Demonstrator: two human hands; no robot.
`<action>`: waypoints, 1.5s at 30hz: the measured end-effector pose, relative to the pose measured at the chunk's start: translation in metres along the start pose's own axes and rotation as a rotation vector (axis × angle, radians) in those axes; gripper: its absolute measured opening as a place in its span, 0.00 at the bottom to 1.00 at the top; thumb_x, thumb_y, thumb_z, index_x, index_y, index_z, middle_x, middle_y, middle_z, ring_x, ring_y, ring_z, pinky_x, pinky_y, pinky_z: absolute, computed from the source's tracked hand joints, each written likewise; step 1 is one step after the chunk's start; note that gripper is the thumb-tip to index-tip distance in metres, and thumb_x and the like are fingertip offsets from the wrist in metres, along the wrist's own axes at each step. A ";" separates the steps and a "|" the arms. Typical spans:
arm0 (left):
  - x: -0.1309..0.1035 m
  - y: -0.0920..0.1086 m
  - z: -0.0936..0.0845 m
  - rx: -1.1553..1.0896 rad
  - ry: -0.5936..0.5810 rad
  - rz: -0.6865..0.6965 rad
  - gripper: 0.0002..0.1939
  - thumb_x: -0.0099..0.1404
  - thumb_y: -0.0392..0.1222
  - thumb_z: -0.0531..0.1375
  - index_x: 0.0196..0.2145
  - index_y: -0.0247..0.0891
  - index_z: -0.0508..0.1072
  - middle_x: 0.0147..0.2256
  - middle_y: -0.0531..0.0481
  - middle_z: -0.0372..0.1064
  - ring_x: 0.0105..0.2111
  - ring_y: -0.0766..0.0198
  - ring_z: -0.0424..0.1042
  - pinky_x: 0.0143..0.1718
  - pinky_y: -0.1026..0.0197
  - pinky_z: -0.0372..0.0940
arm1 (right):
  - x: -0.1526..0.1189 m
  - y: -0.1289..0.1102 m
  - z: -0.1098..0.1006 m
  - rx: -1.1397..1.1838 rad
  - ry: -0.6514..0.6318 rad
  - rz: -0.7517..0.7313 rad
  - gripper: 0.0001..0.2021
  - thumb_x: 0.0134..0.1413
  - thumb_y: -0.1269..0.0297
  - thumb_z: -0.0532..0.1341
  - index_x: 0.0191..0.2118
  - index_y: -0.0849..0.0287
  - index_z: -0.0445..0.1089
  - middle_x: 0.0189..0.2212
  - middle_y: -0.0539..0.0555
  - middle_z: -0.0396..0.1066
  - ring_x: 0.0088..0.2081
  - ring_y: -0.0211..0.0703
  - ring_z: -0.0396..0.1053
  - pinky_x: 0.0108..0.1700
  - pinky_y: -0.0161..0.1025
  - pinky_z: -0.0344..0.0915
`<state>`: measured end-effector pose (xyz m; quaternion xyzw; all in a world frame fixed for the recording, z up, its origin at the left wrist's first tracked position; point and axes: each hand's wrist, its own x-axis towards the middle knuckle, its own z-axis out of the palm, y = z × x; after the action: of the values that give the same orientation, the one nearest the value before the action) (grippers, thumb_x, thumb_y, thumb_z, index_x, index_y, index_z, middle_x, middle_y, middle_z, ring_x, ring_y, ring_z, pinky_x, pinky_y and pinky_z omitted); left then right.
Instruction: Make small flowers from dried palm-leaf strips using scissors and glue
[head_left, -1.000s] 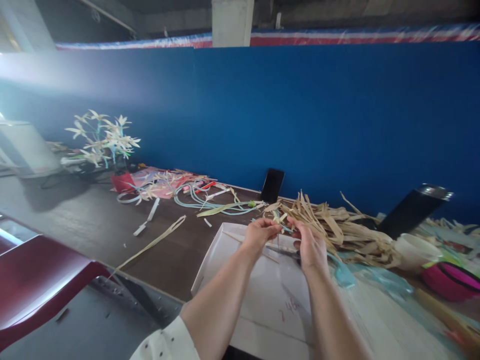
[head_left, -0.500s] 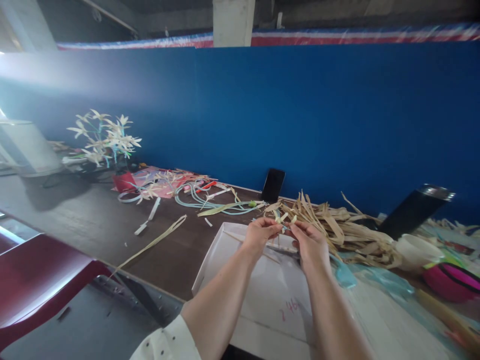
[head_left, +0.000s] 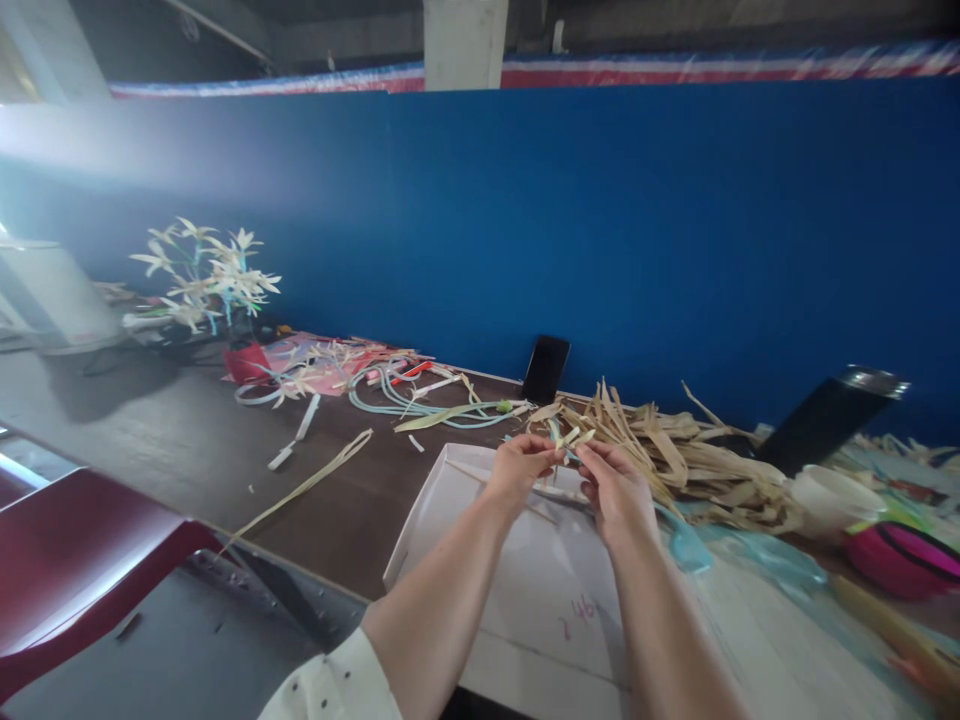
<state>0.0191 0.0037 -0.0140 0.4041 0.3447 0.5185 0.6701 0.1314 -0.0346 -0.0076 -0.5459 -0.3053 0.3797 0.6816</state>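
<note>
Between my two hands is a small pale-yellow husk flower (head_left: 574, 438) with a bit of light blue at its base. My left hand (head_left: 521, 470) pinches it from the left with thumb and forefinger. From the right, the fingertips of my right hand (head_left: 616, 485) close on it too. Both hands hover over a white box lid (head_left: 517, 600) with pink handwriting. A thin stick (head_left: 465, 470) lies on the lid, partly hidden by my left arm. Just behind my right hand spreads a heap of dry corn husks (head_left: 697, 460).
A phone (head_left: 546, 368) leans on the blue partition (head_left: 675, 220). At right are a black flask (head_left: 829, 420), a white cup (head_left: 836, 500) and a pink pouch (head_left: 904, 560). Blue cords (head_left: 375, 405) and a vase of husk flowers (head_left: 214, 275) stand left, near a red chair (head_left: 82, 560).
My right fingers have shifted slightly left, closer to my left hand, and the flower's petals sit at a slightly different angle. Elsewhere the scene is nearly the same.
</note>
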 end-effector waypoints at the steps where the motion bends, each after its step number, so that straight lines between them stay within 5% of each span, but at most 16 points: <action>1: 0.000 0.000 0.000 0.001 0.004 0.006 0.19 0.34 0.46 0.70 0.24 0.33 0.71 0.22 0.53 0.67 0.23 0.72 0.64 0.28 0.67 0.60 | 0.000 0.000 0.000 0.003 -0.004 -0.009 0.17 0.32 0.57 0.69 0.32 0.59 0.72 0.18 0.46 0.64 0.21 0.33 0.60 0.18 0.27 0.52; 7: 0.004 -0.004 0.000 0.034 0.026 0.049 0.15 0.37 0.43 0.69 0.22 0.34 0.72 0.20 0.55 0.66 0.21 0.73 0.62 0.26 0.67 0.58 | -0.003 -0.003 0.003 0.028 0.005 -0.069 0.17 0.33 0.56 0.68 0.31 0.60 0.69 0.20 0.47 0.65 0.20 0.32 0.61 0.17 0.28 0.52; 13: 0.003 -0.003 0.002 0.040 0.023 0.076 0.15 0.36 0.43 0.69 0.22 0.34 0.72 0.20 0.54 0.66 0.22 0.72 0.62 0.26 0.67 0.57 | -0.004 -0.002 0.000 -0.058 0.102 -0.227 0.26 0.37 0.59 0.66 0.47 0.57 0.65 0.18 0.44 0.64 0.17 0.33 0.59 0.16 0.30 0.51; 17: 0.001 -0.001 0.001 0.040 0.018 0.071 0.16 0.36 0.44 0.69 0.22 0.34 0.72 0.20 0.54 0.66 0.22 0.72 0.62 0.27 0.67 0.57 | -0.004 -0.002 -0.002 -0.158 0.043 -0.200 0.14 0.40 0.58 0.63 0.35 0.60 0.73 0.16 0.46 0.61 0.16 0.32 0.54 0.17 0.31 0.49; 24: 0.002 -0.004 -0.003 0.053 -0.060 0.081 0.19 0.36 0.48 0.69 0.23 0.33 0.72 0.20 0.54 0.64 0.22 0.72 0.61 0.26 0.67 0.55 | -0.004 -0.003 -0.001 -0.254 -0.030 -0.183 0.20 0.38 0.50 0.64 0.34 0.61 0.74 0.18 0.48 0.64 0.19 0.35 0.58 0.20 0.33 0.51; 45: -0.002 -0.001 -0.004 0.197 -0.147 0.059 0.17 0.39 0.48 0.68 0.23 0.33 0.72 0.19 0.54 0.63 0.21 0.72 0.57 0.25 0.66 0.52 | 0.000 -0.003 -0.006 -0.279 -0.033 -0.210 0.19 0.39 0.50 0.64 0.32 0.62 0.75 0.18 0.49 0.64 0.19 0.34 0.57 0.22 0.33 0.52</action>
<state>0.0156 0.0025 -0.0171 0.5150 0.3318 0.4706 0.6350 0.1370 -0.0386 -0.0065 -0.5939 -0.4216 0.2692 0.6301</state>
